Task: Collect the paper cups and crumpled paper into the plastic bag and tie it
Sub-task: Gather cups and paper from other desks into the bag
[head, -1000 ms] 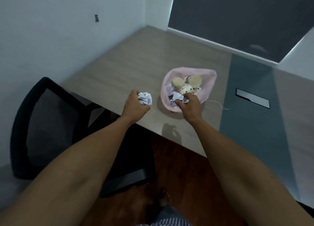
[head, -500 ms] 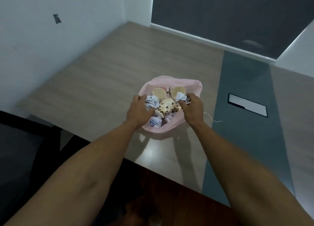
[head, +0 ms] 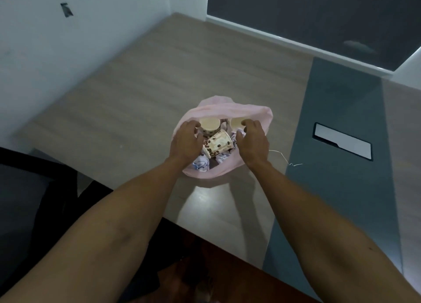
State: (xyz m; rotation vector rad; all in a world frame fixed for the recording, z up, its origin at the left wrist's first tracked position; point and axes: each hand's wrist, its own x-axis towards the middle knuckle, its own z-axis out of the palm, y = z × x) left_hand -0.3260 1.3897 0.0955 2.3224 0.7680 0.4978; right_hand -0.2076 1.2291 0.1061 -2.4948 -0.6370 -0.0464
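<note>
Over on the near edge of the counter (head: 136, 93) sits the pink plastic bag (head: 227, 107), mouth open and facing up, with both hands down in it. Left hand (head: 185, 140) looks like its fingers are loosely curled over the rim of one upright paper cup (head: 209, 123), right hand (head: 252, 140) is curled near a second cup (head: 235, 122), but honestly I can't tell if either is really gripping a cup, a bit of paper or the bag edge. A third cup with a coffee-bean print (head: 218, 145) lies tipped on its side between the hands, and balls of crumpled paper (head: 200, 164) are tucked in at the near side. So the collecting part looks pretty much done to me, since I don't see any loose cups or paper out on the counter. What's left is gathering the bag's mouth and tying it, which hasn't started. A thin white thread (head: 284, 158) lies just right of the bag. Surface is grey wood-look with a darker strip (head: 337, 125) holding a cable cover plate (head: 342, 140). White wall on the left, dark panel at the back, a black chair (head: 34, 188) lower left.
</note>
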